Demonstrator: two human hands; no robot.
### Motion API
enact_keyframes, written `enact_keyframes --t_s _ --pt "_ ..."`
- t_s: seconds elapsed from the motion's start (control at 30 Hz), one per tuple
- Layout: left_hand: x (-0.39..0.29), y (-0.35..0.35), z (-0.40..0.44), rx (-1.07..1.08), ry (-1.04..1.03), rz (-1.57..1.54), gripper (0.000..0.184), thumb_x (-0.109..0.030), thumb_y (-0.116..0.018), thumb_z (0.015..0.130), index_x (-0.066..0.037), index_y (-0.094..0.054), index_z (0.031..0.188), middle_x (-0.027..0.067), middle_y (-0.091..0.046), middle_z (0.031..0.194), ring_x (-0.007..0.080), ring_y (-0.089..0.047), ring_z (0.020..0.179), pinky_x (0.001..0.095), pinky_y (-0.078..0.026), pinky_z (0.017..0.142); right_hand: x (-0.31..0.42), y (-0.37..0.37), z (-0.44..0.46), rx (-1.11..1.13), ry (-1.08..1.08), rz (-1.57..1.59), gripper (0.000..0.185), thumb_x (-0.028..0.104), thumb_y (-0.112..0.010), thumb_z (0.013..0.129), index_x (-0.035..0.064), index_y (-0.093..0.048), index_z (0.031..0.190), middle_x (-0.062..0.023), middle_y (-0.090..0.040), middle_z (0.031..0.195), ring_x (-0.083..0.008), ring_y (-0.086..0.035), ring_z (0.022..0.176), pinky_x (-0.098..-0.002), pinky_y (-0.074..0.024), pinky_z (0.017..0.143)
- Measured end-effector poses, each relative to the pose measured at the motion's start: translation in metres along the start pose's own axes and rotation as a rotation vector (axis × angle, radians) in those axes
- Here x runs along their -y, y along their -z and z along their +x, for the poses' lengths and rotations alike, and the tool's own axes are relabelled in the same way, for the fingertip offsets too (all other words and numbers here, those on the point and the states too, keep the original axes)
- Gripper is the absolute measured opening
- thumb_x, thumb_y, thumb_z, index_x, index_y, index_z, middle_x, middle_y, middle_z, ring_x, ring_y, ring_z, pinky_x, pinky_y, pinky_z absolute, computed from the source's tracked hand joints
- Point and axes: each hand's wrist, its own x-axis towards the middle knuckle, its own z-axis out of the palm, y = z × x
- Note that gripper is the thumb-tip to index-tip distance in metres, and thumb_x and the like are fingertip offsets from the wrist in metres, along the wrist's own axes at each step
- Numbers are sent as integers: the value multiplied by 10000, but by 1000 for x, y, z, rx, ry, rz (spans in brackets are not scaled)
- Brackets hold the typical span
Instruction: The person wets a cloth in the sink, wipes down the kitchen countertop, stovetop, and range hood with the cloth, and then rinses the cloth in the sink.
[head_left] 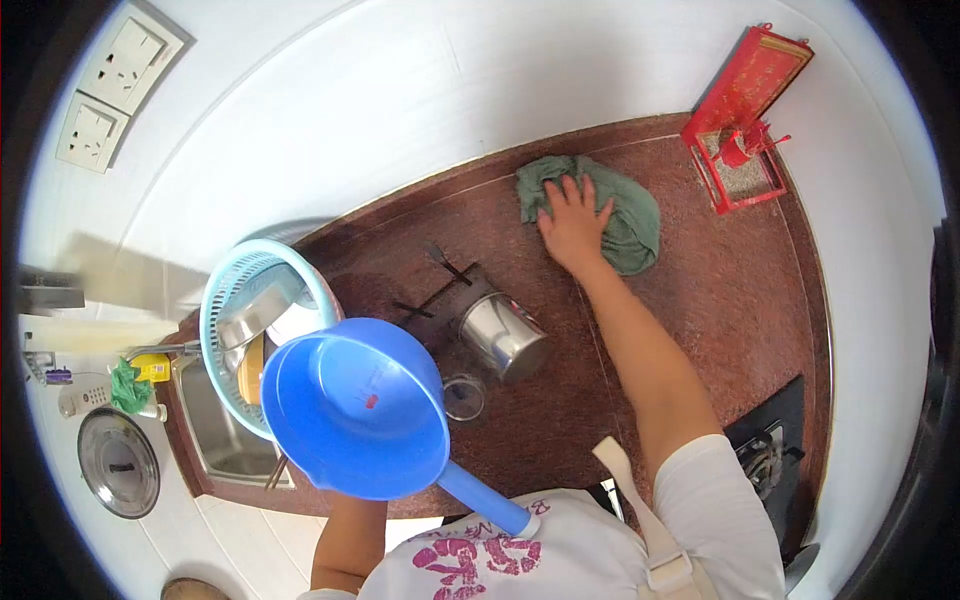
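Head cam: person in white T-shirt w/ pink print [470,555] is standing at the counter's near edge. Closest up, a big bright-blue plastic dipper w/ straight handle [360,410] is covering the near-left part of the counter, handle pointing twd the shirt. L forearm [350,535] is reaching in under it; L hand is hiding behind, so can't tell if it's gripping anything. Black gas hob [768,450] is sitting at the near-right corner. Stainless sink [235,455] is taking up the L end, partly behind the dipper.

Mid-counter, a small round clear-glass item [464,398] is lying just beside a shiny cylindrical steel pot [505,337]; a thin black rack w/ crossbars [437,295] is lying on the pot's far-left side. Light-blue plastic mesh basket [212,320] is standing twd the L end, holding a steel bowl [255,315] + other kitchenware, dipper overlapping its rim.

Farther out, R hand [577,230] is pressing palm-down, fingers spread, not clenched, on a crumpled dark-green cloth [632,225]. Cloth is lying near the far edge, R of ctr. Red box-like stand w/ gold panel [750,100] is occupying the far-right corner, well apart from the cloth.
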Motion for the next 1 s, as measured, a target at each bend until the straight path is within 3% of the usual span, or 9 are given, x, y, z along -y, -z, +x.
enact_keyframes --t_s 0.07,0.2,0.27,0.47,0.63,0.7,0.8,1.0 --pt "2 3 -6 -11 2 -6 385 -321 -545 941 -86 -526 1245 110 -613 1112 262 -591 1001 461 -503 883 23 -7 0 116 114 14 510 290 -579 862 200 -493 1356 -70 -385 1472 -315 -227 1415 -676 -132 1086" --pt "4 7 -12 -31 20 1 384 -321 -545 941 -85 -528 1243 110 -614 1111 261 -591 1002 460 -504 880 67 -28 1 382 586 182 506 277 -594 845 254 -522 1344 -32 -392 1476 -281 -210 1428 -661 -112 1105" --pt "3 3 -12 -34 28 15 383 -321 -545 941 -85 -528 1243 109 -615 1110 261 -591 1003 460 -505 879 90 -26 12 560 713 240 471 286 -594 847 271 -559 1316 -10 -388 1482 -252 -189 1442 -636 -69 1128" --pt "-3 -10 -7 -22 43 49 381 -321 -545 941 -85 -530 1240 109 -616 1109 259 -592 1005 459 -507 875 61 -29 15 670 901 376 436 187 -637 834 284 -614 1259 15 -415 1467 -217 -186 1452 -580 -51 1157" --pt "-6 -18 4 -16 44 65 380 -321 -545 942 -84 -532 1238 108 -618 1107 257 -592 1007 458 -508 872 6 -10 6 735 835 495 425 121 -667 795 263 -646 1196 43 -459 1430 -188 -220 1443 -559 -66 1166" --pt "-6 -18 6 -15 45 61 379 -321 -545 942 -84 -533 1237 108 -618 1107 257 -592 1008 458 -509 871 -1 -2 -1 635 748 455 372 152 -651 805 259 -660 1160 45 -468 1425 -188 -237 1436 -556 -68 1167" --pt "-3 -16 6 -17 60 57 378 -321 -544 942 -84 -533 1236 108 -619 1106 256 -592 1009 457 -510 869 9 -5 0 496 788 344 355 204 -626 818 273 -659 1165 41 -478 1418 -195 -254 1428 -558 -75 1168" --pt "1 -19 12 -7 86 76 376 -321 -544 942 -83 -535 1234 107 -621 1104 254 -592 1011 456 -512 865 -12 0 23 453 639 372 362 263 -596 857 280 -626 1217 33 -454 1438 -207 -258 1424 -569 -105 1159"
